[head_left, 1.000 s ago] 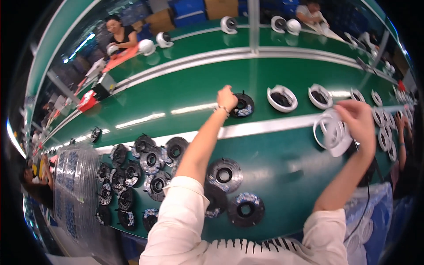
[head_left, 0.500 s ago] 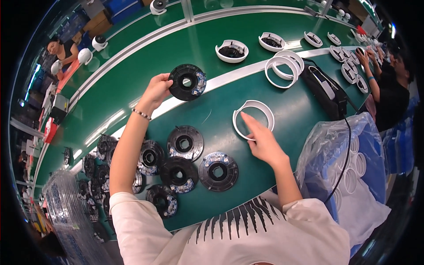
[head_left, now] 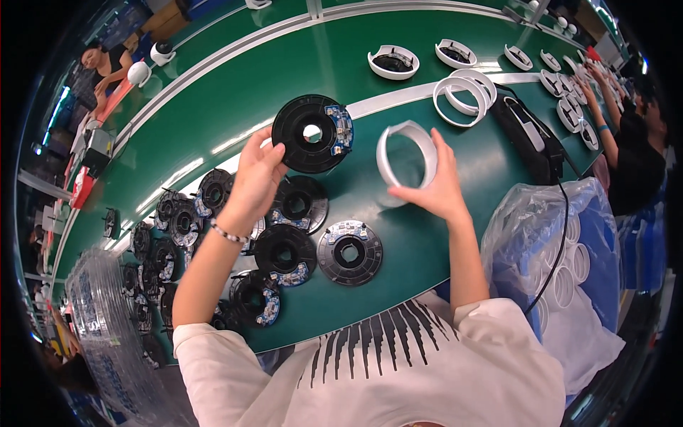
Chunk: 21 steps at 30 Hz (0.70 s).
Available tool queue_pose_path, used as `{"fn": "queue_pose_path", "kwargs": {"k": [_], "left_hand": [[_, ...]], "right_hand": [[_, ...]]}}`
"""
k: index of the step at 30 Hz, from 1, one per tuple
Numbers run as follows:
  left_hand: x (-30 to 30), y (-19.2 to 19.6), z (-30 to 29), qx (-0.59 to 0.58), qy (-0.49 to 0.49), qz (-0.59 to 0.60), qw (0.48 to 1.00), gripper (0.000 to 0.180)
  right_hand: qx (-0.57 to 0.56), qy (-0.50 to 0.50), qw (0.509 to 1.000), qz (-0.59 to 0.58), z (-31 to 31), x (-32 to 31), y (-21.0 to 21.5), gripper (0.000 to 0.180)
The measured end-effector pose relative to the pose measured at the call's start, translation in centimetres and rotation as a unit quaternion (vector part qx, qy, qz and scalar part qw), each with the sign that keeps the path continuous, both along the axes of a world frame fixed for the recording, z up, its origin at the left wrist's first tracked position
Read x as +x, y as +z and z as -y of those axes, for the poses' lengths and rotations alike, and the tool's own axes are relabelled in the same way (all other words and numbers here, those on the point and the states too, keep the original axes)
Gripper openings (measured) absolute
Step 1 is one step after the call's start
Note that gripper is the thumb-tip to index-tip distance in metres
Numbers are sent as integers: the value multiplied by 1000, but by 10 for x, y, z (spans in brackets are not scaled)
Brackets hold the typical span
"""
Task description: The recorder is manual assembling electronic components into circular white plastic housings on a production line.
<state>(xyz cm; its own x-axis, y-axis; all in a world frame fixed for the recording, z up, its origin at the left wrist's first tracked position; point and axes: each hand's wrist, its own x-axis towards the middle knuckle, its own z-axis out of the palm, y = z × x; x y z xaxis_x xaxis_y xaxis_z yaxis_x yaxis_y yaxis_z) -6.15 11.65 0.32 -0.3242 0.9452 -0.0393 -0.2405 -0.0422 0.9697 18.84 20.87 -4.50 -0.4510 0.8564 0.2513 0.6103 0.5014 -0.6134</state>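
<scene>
The left hand [head_left: 257,174] grips a black disc [head_left: 311,133] by its rim, lifted over the green worktop [head_left: 213,92]; the right hand [head_left: 435,186] pinches a white ring [head_left: 405,153] held on edge beside it. This looks like the pairing step: next the ring must be squared to the disc. Half a second ago the ring lay flat under the right hand; more discs [head_left: 284,249] wait near the worktop's front edge.

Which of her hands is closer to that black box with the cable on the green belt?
Right. The right hand, holding a white ring, is just left of the black box; the left hand is farther left.
</scene>
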Motion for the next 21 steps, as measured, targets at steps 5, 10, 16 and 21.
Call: {"fn": "queue_pose_path", "kwargs": {"k": [5, 10, 16, 21], "left_hand": [[43, -31, 7, -3, 14, 61, 998, 30], [59, -23, 30, 44, -90, 269, 958, 45], [37, -4, 65, 7, -98, 384, 918, 61], [35, -11, 89, 27, -34, 426, 904, 53]], "right_hand": [[-207, 90, 851, -474, 28, -42, 11, 105], [-88, 73, 956, -270, 50, -54, 13, 113], [-62, 242, 932, -262, 93, -58, 34, 117], [14, 291, 933, -210, 99, -70, 46, 119]]}}
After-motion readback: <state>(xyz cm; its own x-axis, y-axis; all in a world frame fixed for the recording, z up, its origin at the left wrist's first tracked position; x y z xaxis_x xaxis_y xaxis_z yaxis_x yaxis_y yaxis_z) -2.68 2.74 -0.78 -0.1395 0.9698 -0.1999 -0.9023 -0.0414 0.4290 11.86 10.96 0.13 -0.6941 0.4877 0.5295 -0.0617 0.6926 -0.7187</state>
